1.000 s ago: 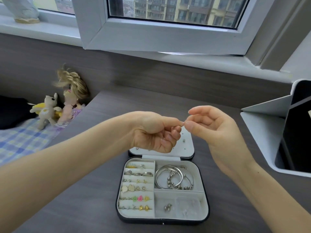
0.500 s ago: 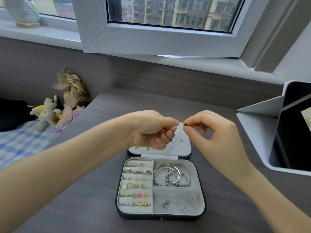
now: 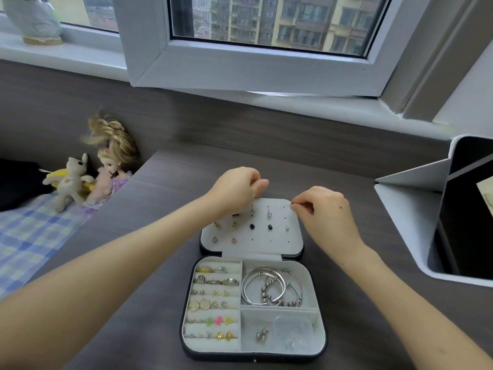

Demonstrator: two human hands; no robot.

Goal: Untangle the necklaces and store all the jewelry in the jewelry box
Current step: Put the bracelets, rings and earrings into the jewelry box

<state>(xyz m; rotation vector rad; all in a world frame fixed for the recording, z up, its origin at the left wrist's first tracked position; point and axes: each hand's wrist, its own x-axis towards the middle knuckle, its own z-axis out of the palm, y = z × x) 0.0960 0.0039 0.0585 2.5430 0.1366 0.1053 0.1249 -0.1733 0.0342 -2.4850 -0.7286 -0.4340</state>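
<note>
A dark wood-grain desk (image 3: 165,198) under a window bears an open jewelry box (image 3: 253,308). The left hand (image 3: 237,190) curls, fingertips pinched, above the lid's far left corner. The right hand (image 3: 320,209) pinches a thin earring post (image 3: 288,206) over the stud panel (image 3: 277,236).

Doll (image 3: 115,156) beside plush toy (image 3: 70,180) on checked cloth (image 3: 29,231); white stand (image 3: 416,209) right; figurine (image 3: 34,20) on windowsill.
</note>
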